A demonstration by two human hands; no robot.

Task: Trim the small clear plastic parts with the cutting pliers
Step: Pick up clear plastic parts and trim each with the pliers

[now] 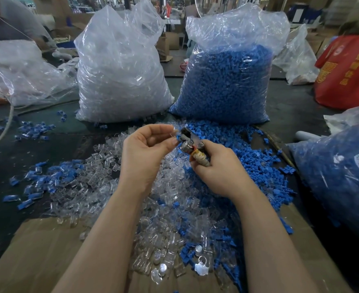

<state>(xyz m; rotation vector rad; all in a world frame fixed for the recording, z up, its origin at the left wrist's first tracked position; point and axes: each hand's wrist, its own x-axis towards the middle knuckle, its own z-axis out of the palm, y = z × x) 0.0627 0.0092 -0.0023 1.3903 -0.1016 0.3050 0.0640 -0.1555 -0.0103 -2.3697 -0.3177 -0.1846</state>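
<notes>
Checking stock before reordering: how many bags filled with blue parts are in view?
2. One blue-filled bag stands upright at the back centre-right, beside the bag of clear parts; another lies at the right edge. More may sit out of frame.

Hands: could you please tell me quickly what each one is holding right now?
Left hand: closed on a small clear plastic part.
Right hand: closed on the cutting pliers.

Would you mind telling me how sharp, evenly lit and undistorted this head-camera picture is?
Head view: the left hand, the right hand and the cutting pliers are fairly sharp; the far background is soft; wide-angle bending stretches the forearms and tilts the blue bag and the clear bag; glare streaks both bags' film; light is dimmer toward the corners.
</notes>
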